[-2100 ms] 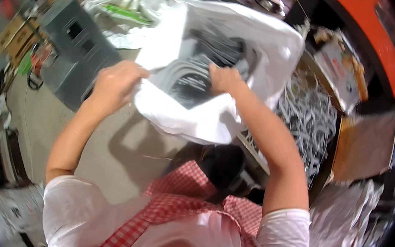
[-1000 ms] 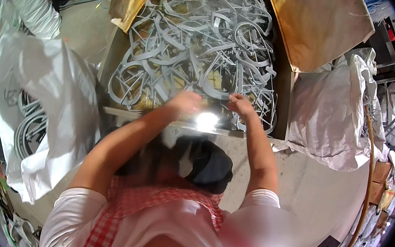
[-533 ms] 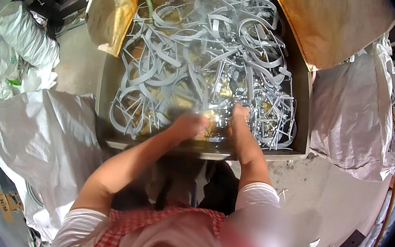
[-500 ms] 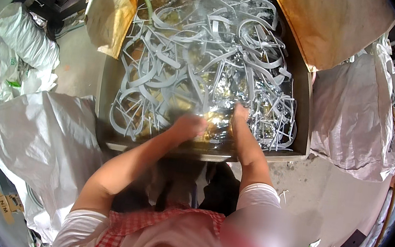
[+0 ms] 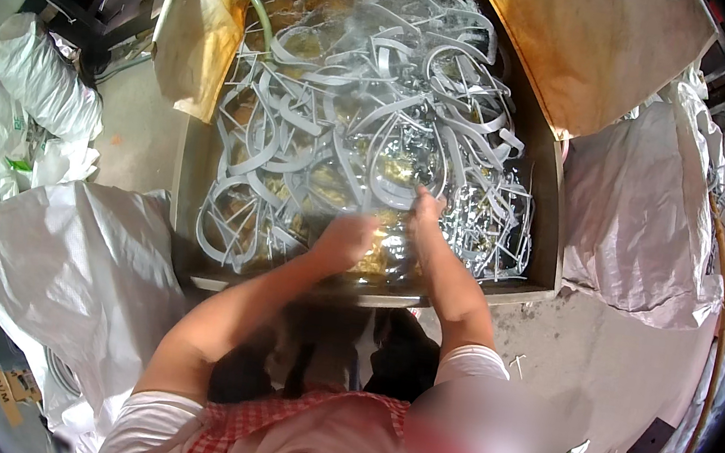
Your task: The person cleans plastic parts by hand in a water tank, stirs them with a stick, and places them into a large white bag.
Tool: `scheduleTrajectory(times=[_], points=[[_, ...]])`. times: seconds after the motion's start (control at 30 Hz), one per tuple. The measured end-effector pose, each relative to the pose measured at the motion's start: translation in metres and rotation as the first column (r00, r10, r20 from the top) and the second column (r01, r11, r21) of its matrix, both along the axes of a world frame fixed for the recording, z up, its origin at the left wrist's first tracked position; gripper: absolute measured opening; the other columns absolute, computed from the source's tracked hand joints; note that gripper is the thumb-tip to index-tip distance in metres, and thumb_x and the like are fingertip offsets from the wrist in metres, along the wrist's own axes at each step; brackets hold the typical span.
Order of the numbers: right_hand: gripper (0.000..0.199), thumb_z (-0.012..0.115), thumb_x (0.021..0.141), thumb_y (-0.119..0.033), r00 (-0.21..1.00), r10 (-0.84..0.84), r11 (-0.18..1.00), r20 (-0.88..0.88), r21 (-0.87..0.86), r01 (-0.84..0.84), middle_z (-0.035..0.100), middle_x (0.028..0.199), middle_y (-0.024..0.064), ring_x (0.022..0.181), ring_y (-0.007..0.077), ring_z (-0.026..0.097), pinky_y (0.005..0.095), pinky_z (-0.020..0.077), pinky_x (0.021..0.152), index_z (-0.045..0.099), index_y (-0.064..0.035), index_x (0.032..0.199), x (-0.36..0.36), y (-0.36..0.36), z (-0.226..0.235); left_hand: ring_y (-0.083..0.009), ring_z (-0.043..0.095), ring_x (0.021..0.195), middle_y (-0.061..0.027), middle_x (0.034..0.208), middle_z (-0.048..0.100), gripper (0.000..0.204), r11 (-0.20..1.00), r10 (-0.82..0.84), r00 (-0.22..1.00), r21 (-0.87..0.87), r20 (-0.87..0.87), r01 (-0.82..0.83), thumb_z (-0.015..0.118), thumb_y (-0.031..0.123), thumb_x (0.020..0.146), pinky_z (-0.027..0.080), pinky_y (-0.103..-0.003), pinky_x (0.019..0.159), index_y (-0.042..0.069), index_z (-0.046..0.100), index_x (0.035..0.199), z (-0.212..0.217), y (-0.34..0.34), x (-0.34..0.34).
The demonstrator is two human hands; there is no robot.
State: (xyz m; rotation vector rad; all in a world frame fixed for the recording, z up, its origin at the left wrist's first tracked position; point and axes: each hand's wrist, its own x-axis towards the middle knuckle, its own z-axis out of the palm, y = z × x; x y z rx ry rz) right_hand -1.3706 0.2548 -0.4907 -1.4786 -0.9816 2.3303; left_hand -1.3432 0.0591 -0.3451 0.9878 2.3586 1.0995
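Note:
A wide metal tub (image 5: 551,195) of water holds a tangled heap of grey curved plastic strips (image 5: 277,151), with thin straight stems among them. Over its near part, my right hand (image 5: 425,209) is closed on a looped grey plastic strip (image 5: 395,198) that arches away from me. To the left of it, my left hand (image 5: 348,241) is closed like a fist above the water. A strip's end lies close to its fingers, but blur and the turn of the hand hide what they hold, if anything.
A green hose (image 5: 261,17) enters at the tub's far left, beside a stained hanging sheet (image 5: 194,34). Another brown-stained sheet (image 5: 596,56) slants over the far right corner. Large white sacks (image 5: 74,250) stand to the left, and a whitish sack (image 5: 641,206) to the right.
A looped strip now shows at my right hand, where only splashing water was plain before. Both hands have shifted slightly, and the whole view has moved a little.

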Motion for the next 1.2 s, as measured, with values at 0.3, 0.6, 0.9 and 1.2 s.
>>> scheduleTrajectory(times=[0.3,0.6,0.9,1.2], points=[[0.042,0.055,0.073,0.001,0.913,0.379,0.743,0.148,0.539,-0.396,0.052,0.087,0.0116,0.070,0.0179,0.054,0.0297,0.0451,0.057,0.032,-0.0026,0.108,0.023,-0.037,0.129,-0.0393,0.043,0.111,-0.0230,0.119,0.047,0.063,0.994,0.084,0.912,-0.028,-0.403,-0.103,0.062,0.013,0.068,0.030,-0.050,0.096,-0.006,0.040,0.124,0.024,0.017,-0.009],[0.038,0.058,0.082,-0.014,0.665,0.676,0.718,-0.318,0.080,-0.692,0.051,0.096,0.0125,0.080,0.0220,0.056,0.0319,0.0495,0.060,0.038,0.0013,0.110,0.032,-0.054,0.227,-0.0346,0.058,0.089,-0.0211,0.096,0.059,0.057,0.974,0.226,0.957,-0.065,0.181,-0.217,0.063,0.023,0.070,0.045,-0.039,0.075,0.007,0.045,0.122,0.050,-0.005,-0.012],[0.032,0.052,0.083,-0.006,0.649,0.760,0.574,-0.030,0.499,-0.649,0.055,0.073,0.0006,0.050,0.0059,0.042,0.0198,0.0327,0.044,0.048,-0.0027,0.115,0.022,0.009,0.240,-0.0141,0.058,0.072,-0.0078,0.085,0.061,0.027,0.835,0.365,0.725,0.139,0.584,-0.533,0.059,0.015,0.083,0.048,-0.028,0.069,-0.001,0.058,0.105,0.100,-0.050,-0.046],[0.021,0.062,0.065,0.000,-0.061,0.652,-0.750,0.755,0.631,-0.198,0.061,0.080,0.0069,0.072,0.0262,0.057,0.0387,0.0456,0.068,0.068,-0.0129,0.080,0.026,0.016,0.305,-0.0154,0.053,0.071,-0.0053,0.081,0.055,0.033,0.583,0.093,0.660,0.496,0.745,-0.643,0.058,0.014,0.083,0.045,-0.028,0.065,0.001,0.046,0.112,0.182,-0.048,-0.062]])
